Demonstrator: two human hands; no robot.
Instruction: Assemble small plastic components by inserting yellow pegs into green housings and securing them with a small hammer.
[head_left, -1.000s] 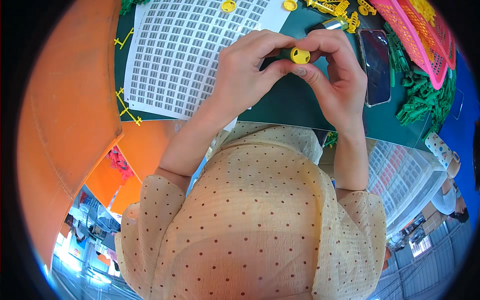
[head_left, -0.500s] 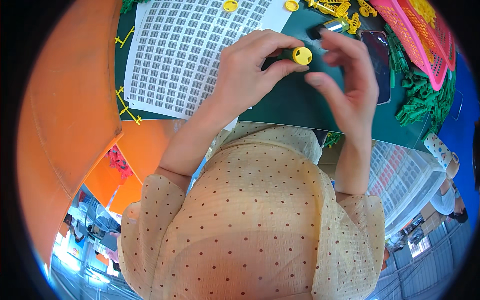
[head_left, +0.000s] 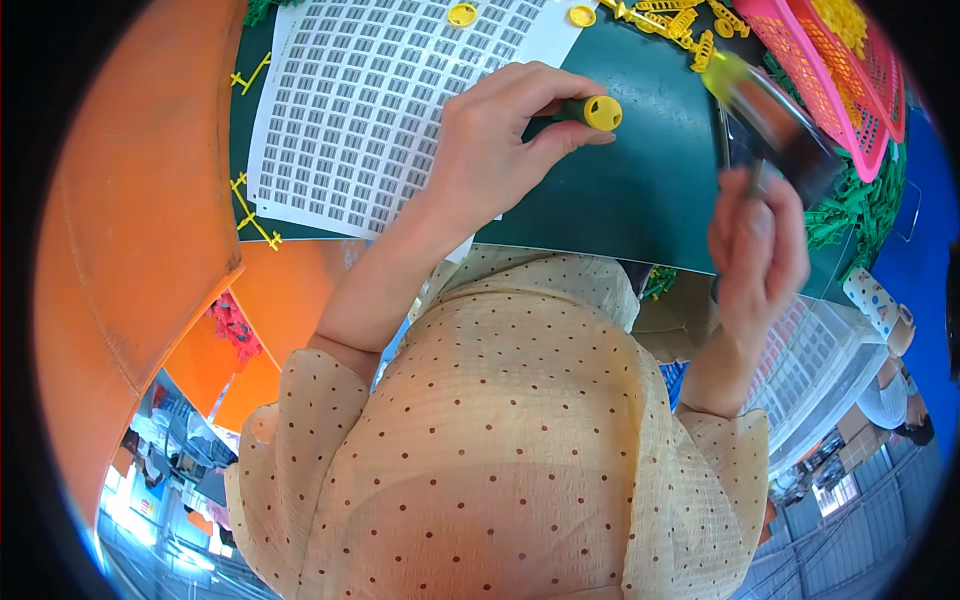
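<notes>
Left grip (head_left: 490,140): pinching the yellow-capped green piece (head_left: 603,113) above the bench (head_left: 640,205).
Right grip (head_left: 762,245): clasped around the handle of the blurred mallet (head_left: 778,118).
Printed sheet (head_left: 345,120): on the bench, left of the piece.

No legible text; rows of dark labels (head_left: 372,122) on white sheet (head_left: 262,201), too small.

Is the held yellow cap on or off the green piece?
On: the yellow cap covers one end of the green piece. Tightness: cannot tell.
</notes>
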